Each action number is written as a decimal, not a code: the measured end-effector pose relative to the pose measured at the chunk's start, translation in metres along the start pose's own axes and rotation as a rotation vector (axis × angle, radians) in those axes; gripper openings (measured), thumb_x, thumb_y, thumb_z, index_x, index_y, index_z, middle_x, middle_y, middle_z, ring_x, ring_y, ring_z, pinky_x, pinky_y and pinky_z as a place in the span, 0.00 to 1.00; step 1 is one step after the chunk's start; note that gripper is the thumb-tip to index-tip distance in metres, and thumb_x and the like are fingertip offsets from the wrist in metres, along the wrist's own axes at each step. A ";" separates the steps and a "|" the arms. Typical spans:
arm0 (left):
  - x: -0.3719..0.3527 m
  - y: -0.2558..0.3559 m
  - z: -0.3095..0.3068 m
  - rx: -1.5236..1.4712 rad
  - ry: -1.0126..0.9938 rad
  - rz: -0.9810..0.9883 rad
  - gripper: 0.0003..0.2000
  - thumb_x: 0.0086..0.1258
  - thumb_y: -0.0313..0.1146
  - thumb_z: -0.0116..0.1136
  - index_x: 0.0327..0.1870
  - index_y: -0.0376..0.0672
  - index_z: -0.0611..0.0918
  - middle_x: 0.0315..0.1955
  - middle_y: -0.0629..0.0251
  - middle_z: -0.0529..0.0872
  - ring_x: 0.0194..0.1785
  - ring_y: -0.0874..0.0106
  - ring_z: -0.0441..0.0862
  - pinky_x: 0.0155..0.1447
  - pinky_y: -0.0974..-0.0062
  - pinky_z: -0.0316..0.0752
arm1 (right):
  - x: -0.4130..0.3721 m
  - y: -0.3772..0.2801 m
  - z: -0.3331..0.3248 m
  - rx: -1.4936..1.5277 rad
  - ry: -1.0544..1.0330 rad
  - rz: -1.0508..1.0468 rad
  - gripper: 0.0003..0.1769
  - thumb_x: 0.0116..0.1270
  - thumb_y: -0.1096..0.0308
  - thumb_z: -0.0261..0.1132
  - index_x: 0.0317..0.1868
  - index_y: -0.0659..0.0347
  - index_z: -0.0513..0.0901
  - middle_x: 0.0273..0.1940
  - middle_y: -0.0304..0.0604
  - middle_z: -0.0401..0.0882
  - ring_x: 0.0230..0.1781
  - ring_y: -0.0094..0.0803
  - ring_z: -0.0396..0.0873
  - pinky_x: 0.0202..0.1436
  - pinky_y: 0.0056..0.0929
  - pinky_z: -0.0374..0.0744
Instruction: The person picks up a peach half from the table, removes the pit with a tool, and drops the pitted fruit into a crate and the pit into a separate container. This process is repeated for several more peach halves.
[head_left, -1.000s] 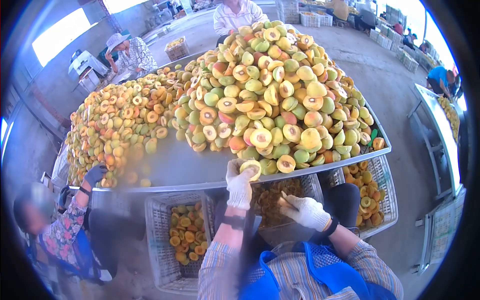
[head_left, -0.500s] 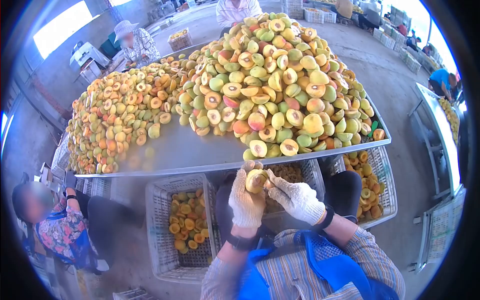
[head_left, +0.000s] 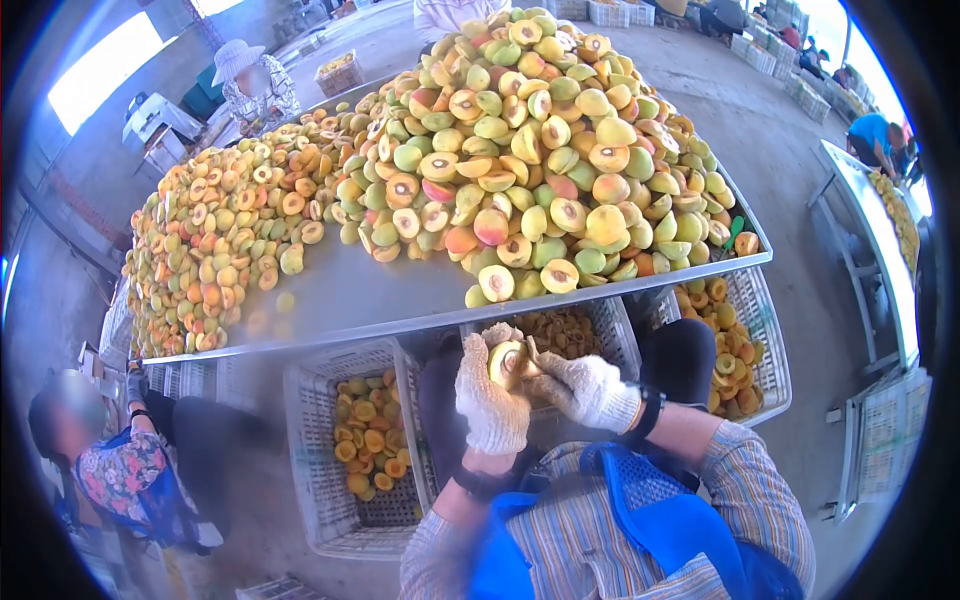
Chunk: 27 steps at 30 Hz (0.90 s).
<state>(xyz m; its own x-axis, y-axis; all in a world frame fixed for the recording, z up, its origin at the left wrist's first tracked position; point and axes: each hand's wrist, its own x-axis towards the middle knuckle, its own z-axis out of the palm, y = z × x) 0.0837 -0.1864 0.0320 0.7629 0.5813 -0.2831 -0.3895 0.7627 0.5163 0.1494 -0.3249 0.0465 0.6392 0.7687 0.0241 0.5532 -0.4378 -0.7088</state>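
My left hand (head_left: 492, 400), in a white knit glove, is closed around a peach half (head_left: 507, 366) with its cut side turned towards the right. My right hand (head_left: 592, 392), gloved too, is closed, its fingertips against the cut face. Something thin and brownish shows at those fingertips, too small and hidden to name. Both hands are just in front of the metal table's (head_left: 370, 305) near edge. On that table lies a big heap of halved peaches (head_left: 560, 160), many with the stone still inside.
Below, a white crate (head_left: 302, 470) at left holds peach halves. A middle crate (head_left: 622, 335) contains brownish bits, and a right crate (head_left: 778, 375) more halves. A co-worker (head_left: 130, 470) sits at left; another (head_left: 258, 90) is behind the heap. A green-handled object (head_left: 736, 228) lies at the table's right corner.
My right hand's fingers have curled in more against the peach half, which has tilted in my left hand. The view has shifted slightly. The left co-worker's hand has risen to the table's edge.
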 end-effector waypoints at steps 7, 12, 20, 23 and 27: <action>-0.010 0.020 0.020 0.266 -0.006 -0.090 0.25 0.79 0.54 0.52 0.35 0.37 0.81 0.34 0.54 0.85 0.40 0.61 0.85 0.51 0.58 0.84 | -0.016 0.007 0.016 0.494 -0.089 0.038 0.31 0.76 0.44 0.58 0.67 0.59 0.77 0.43 0.59 0.87 0.43 0.50 0.88 0.43 0.41 0.84; 0.005 0.028 0.027 0.371 -0.140 -0.055 0.26 0.80 0.50 0.53 0.30 0.33 0.84 0.27 0.54 0.86 0.30 0.63 0.85 0.39 0.68 0.83 | -0.012 0.010 0.007 0.332 -0.079 -0.099 0.30 0.77 0.45 0.59 0.67 0.60 0.78 0.44 0.51 0.88 0.46 0.36 0.87 0.51 0.33 0.82; 0.011 0.015 0.015 0.231 -0.161 -0.036 0.27 0.79 0.55 0.51 0.28 0.39 0.81 0.31 0.54 0.86 0.34 0.61 0.86 0.40 0.64 0.82 | 0.000 0.016 0.019 0.092 -0.060 -0.090 0.24 0.76 0.50 0.60 0.59 0.59 0.83 0.43 0.59 0.86 0.42 0.53 0.86 0.41 0.43 0.83; 0.011 0.016 0.020 0.306 -0.077 -0.039 0.29 0.80 0.58 0.46 0.24 0.42 0.80 0.26 0.53 0.84 0.31 0.59 0.82 0.37 0.64 0.79 | 0.001 0.016 0.017 0.250 -0.035 -0.124 0.24 0.77 0.48 0.59 0.59 0.58 0.83 0.32 0.50 0.87 0.28 0.44 0.86 0.30 0.36 0.80; 0.020 0.019 0.012 0.104 -0.477 -0.126 0.37 0.82 0.60 0.35 0.12 0.46 0.77 0.17 0.53 0.80 0.26 0.58 0.77 0.31 0.66 0.74 | -0.005 -0.001 0.002 1.128 -0.481 0.323 0.25 0.78 0.46 0.59 0.60 0.58 0.82 0.23 0.33 0.75 0.19 0.21 0.71 0.21 0.21 0.66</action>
<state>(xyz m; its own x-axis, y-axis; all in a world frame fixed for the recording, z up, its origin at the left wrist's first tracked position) 0.0971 -0.1637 0.0457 0.9610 0.2738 0.0398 -0.2443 0.7723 0.5864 0.1444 -0.3273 0.0462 0.2702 0.8964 -0.3514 -0.5037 -0.1795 -0.8450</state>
